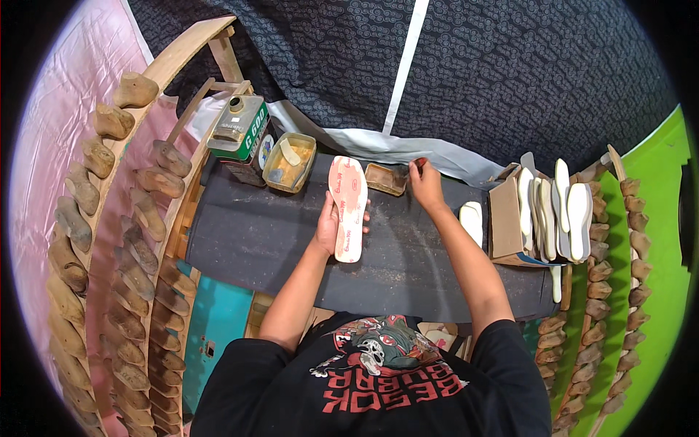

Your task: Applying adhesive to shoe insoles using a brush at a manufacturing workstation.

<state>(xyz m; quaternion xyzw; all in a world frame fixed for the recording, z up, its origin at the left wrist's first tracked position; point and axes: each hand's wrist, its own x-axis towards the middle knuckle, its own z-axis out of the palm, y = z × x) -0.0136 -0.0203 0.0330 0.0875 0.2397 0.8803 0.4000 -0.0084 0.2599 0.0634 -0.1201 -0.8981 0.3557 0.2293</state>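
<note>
Upright over the dark tabletop [255,233], a white insole [349,211] with red print and a pinkish patch faces me. My left hand [328,224] grips it from behind, with fingertips showing past its right edge. My right hand [427,186] is raised just right of a small brown tray [384,191]. Its fingers are pinched together near their tips; whatever they hold, if anything, is too small to tell. Right of that forearm, a pale insole [472,222] lies on the table.
A green-and-white metal can [244,138] and a yellowish tub [284,187] with a pale scraper-like piece stand at the left back. At right, a cardboard box [504,218] holds several insoles. Racks of wooden shoe lasts [135,266] flank both sides.
</note>
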